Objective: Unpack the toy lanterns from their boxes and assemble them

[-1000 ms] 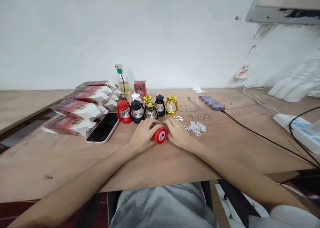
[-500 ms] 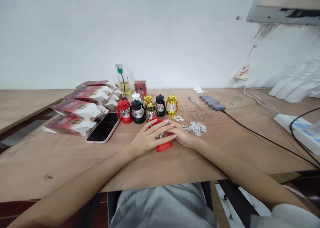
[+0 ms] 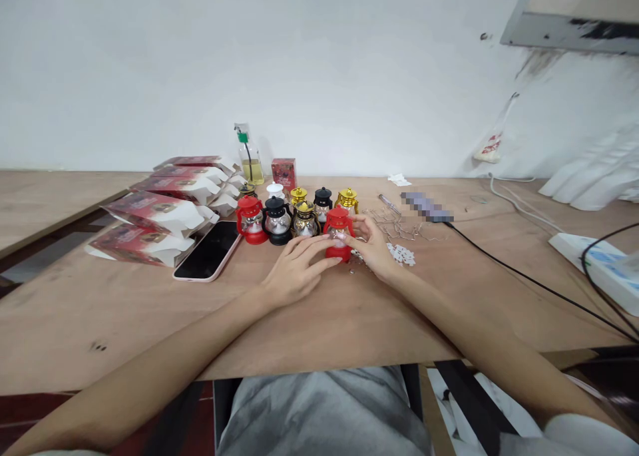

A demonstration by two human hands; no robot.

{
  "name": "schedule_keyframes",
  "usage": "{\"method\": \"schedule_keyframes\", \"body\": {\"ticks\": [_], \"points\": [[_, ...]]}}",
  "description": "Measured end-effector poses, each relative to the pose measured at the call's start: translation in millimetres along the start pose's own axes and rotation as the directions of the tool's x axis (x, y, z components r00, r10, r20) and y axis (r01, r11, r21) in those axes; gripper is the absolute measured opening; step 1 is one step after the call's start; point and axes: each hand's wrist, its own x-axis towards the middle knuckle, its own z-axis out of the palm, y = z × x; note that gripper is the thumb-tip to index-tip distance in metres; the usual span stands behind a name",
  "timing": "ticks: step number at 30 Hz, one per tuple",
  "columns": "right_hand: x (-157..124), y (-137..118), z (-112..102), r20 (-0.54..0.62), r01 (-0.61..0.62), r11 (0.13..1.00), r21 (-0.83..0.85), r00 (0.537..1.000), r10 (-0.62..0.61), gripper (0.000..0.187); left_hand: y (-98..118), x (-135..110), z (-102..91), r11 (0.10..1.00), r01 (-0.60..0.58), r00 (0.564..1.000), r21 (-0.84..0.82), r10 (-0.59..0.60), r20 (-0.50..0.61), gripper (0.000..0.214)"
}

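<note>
A small red toy lantern (image 3: 339, 220) stands upright between my two hands, at the front right of the group of lanterns. My left hand (image 3: 298, 268) reaches in from the left, with thumb and fingertips at the lantern's base. On the other side my right hand (image 3: 373, 248) has its fingers closed on the lantern's right side. Just left of it are a gold-and-black lantern (image 3: 305, 220), a black lantern (image 3: 277, 222) and another red lantern (image 3: 252, 220). Behind stand more lanterns, among them a black one (image 3: 323, 200) and a gold one (image 3: 347, 199).
Red-and-white cartons (image 3: 144, 213) and a phone (image 3: 207, 253) lie at left. A pump bottle (image 3: 252, 163) and small red box (image 3: 284, 174) stand behind. Bent wires (image 3: 399, 226), white pieces (image 3: 402, 254), a pen (image 3: 389, 204), a cable (image 3: 524, 276) and a power strip (image 3: 594, 266) are at right.
The red lantern has moved away from me and slightly right, beside the other lanterns, and now stands upright. My hands have spread from over it to its sides.
</note>
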Motion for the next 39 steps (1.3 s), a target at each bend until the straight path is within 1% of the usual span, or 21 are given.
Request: {"method": "schedule_keyframes", "body": {"ticks": [2,5,7,9,10,12,15,19,21,24,27,29,31,33,35,37,38,39], "points": [[1.7,5.0,-1.1,-0.027,0.049,0.997,-0.054,0.998,-0.051,0.048,0.7,-0.2,-0.6,0.998,0.020,1.000,-0.056,-0.019,0.019,0.035],[2.2,10.5,-2.3,-0.042,0.093,0.985,-0.147,0.994,-0.100,0.044,1.0,0.1,0.2,0.991,0.020,0.994,-0.132,-0.006,0.108,0.027],[2.1,11.9,-3.2,-0.060,0.118,0.956,-0.267,0.988,-0.139,0.040,0.7,0.5,1.9,0.985,0.020,0.985,-0.171,0.010,0.173,0.025],[2.1,11.7,-4.2,-0.090,0.128,0.914,-0.386,0.980,-0.175,0.037,0.1,0.9,3.9,0.980,0.027,0.977,-0.197,0.016,0.211,0.025],[2.2,11.3,-4.6,-0.103,0.123,0.901,-0.416,0.978,-0.181,0.036,-0.2,1.0,4.7,0.978,0.031,0.975,-0.208,0.016,0.222,0.026],[2.6,10.8,-5.1,-0.114,0.107,0.904,-0.413,0.979,-0.167,0.033,-0.8,1.1,5.9,0.972,0.041,0.972,-0.229,0.015,0.236,0.026],[3.4,11.4,-5.0,-0.104,0.093,0.930,-0.355,0.985,-0.138,0.029,-1.0,1.5,6.0,0.966,0.062,0.966,-0.252,0.005,0.257,0.027],[3.9,13.3,-4.4,-0.106,0.095,0.956,-0.278,0.986,-0.129,0.030,-0.9,1.9,5.5,0.958,0.110,0.957,-0.266,-0.030,0.288,0.028],[3.7,13.6,-4.2,-0.088,0.087,0.966,-0.242,0.990,-0.111,0.030,-1.1,1.6,5.9,0.956,0.125,0.954,-0.265,-0.042,0.297,0.029],[4.2,13.0,-5.0,-0.059,0.071,0.967,-0.244,0.994,-0.088,0.024,-1.8,0.6,7.4,0.955,0.137,0.954,-0.263,-0.055,0.296,0.031],[6.9,12.9,-9.2,-0.056,0.065,0.954,-0.294,0.995,-0.085,0.016,-2.4,-0.6,8.6,0.954,0.151,0.953,-0.259,-0.071,0.294,0.031],[9.3,13.0,-14.0,-0.002,0.033,0.937,-0.348,0.999,-0.036,0.012,-2.6,-1.1,8.8,0.954,0.161,0.949,-0.253,-0.079,0.306,0.031],[10.6,11.9,-19.0,0.124,0.001,0.921,-0.390,0.991,0.052,0.013,-2.5,-1.3,8.6,0.954,0.169,0.944,-0.247,-0.084,0.320,0.032],[9.5,8.4,-22.4,0.278,0.019,0.913,-0.407,0.955,0.104,0.018,-2.4,-1.2,8.2,0.954,0.170,0.942,-0.247,-0.084,0.324,0.032],[6.8,2.7,-23.2,0.400,0.091,0.910,-0.404,0.912,0.086,0.023,-2.3,-1.0,7.9,0.954,0.166,0.943,-0.251,-0.079,0.324,0.033],[4.1,-3.5,-22.0,0.448,0.156,0.901,-0.405,0.893,0.047,0.025,-2.5,-0.9,7.9,0.954,0.166,0.942,-0.251,-0.078,0.326,0.033],[3.6,-6.1,-21.1,0.439,0.168,0.900,-0.401,0.898,0.028,0.025,-2.8,-1.1,8.1,0.954,0.168,0.941,-0.249,-0.081,0.327,0.032],[3.8,-8.1,-20.5,0.405,0.165,0.905,-0.391,0.914,0.009,0.026,-3.0,-1.4,8.3,0.953,0.171,0.941,-0.248,-0.083,0.329,0.032]]}}
